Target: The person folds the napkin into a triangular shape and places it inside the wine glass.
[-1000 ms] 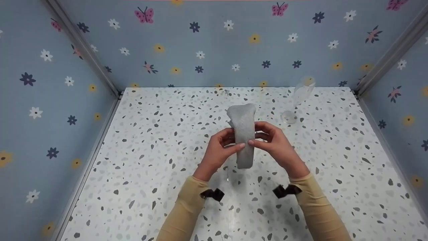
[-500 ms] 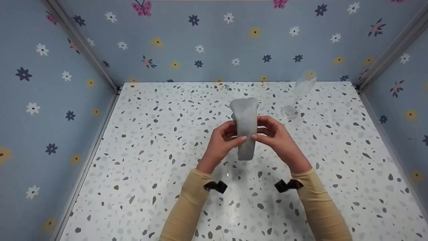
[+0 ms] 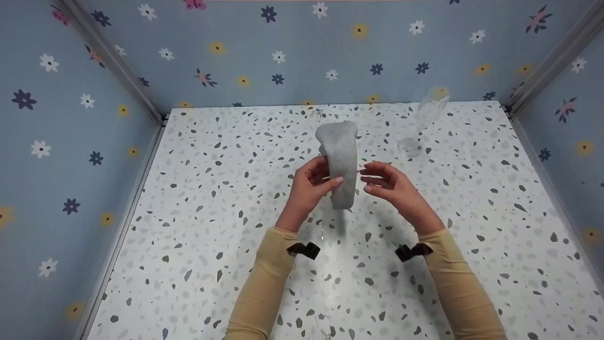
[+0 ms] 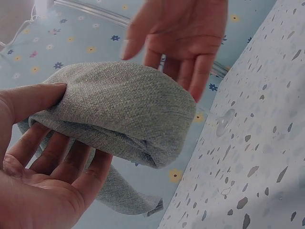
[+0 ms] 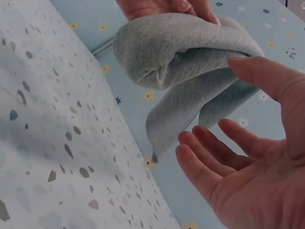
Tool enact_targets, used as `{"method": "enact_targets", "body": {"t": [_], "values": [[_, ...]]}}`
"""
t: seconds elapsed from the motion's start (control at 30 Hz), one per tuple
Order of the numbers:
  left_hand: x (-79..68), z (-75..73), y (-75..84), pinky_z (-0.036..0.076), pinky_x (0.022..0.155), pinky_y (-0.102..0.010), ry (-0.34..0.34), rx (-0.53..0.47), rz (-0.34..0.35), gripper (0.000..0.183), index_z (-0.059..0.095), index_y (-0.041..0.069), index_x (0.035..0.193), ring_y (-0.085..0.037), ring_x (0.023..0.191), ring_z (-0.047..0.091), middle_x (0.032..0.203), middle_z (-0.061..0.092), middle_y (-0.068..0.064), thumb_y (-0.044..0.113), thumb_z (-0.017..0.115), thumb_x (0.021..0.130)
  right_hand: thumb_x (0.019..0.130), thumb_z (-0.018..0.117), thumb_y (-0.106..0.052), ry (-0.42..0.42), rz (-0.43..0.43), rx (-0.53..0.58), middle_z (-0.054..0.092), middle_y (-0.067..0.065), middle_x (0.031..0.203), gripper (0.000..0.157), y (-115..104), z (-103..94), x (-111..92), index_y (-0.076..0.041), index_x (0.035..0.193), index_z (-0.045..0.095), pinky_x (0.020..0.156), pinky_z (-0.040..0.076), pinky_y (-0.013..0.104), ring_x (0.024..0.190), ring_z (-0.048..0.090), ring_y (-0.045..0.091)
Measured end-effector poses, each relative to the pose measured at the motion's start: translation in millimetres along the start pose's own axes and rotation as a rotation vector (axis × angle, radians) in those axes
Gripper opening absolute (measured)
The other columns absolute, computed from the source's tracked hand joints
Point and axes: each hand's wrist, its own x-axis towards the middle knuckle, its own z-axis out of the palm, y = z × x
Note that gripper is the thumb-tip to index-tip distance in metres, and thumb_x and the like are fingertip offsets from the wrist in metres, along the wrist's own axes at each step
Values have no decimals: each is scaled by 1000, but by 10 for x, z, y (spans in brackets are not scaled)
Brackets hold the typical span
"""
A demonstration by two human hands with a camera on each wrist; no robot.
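A folded grey cloth [image 3: 343, 151] is held above the speckled tabletop [image 3: 226, 264], long and narrow in the head view. My left hand [image 3: 306, 191] grips its left side, thumb on the near face and fingers behind. In the left wrist view the cloth [image 4: 119, 105] looks thick and rolled, with a loose flap hanging below. My right hand [image 3: 396, 191] stands just to the right of the cloth with loosely bent fingers and a small gap between. The right wrist view shows open folds in the cloth [image 5: 190, 47].
A clear stemmed glass [image 3: 432, 111] stands on its round base at the back right of the table. Blue flower-patterned panels [image 3: 302, 52] rise along the back and both sides.
My right hand has let go of the cloth and moved slightly right. The left hand keeps its hold, and the cloth has tilted a little. The head view has shifted downward.
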Motion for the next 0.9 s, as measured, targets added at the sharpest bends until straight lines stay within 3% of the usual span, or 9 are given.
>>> {"method": "enact_targets", "body": {"t": [0.17, 0.37, 0.63, 0.9], "values": [[22, 5, 93, 49, 90, -41, 14, -2, 3, 42, 57, -8, 119, -29, 101, 60, 109, 63, -16, -3, 73, 81, 86, 73, -10, 53, 5, -32, 45, 23, 137, 61, 129, -129, -35, -4, 139, 43, 97, 45, 35, 124, 47, 32], [-7, 41, 313, 49, 90, -41, 14, -1, 11, 39, 56, -11, 118, -34, 102, 59, 107, 62, -17, -7, 70, 81, 85, 73, -8, 113, 1, -72, 44, 17, 139, 68, 281, -353, -101, -4, 143, 38, 107, 33, 42, 130, 39, 38], [9, 42, 309, 50, 89, -42, 23, -18, 20, 40, 56, -12, 118, -33, 101, 59, 107, 62, -18, -7, 71, 81, 84, 72, -1, 166, -3, -89, 33, 21, 147, 74, 419, -639, -179, -5, 147, 31, 111, 25, 46, 136, 30, 38], [31, 55, 302, 49, 90, -43, 31, -22, 20, 40, 56, -11, 117, -31, 100, 60, 107, 62, -17, -7, 72, 80, 83, 73, -2, 225, 5, -99, 31, 16, 150, 78, 501, -836, -146, -8, 147, 30, 111, 26, 43, 139, 26, 35]]}}
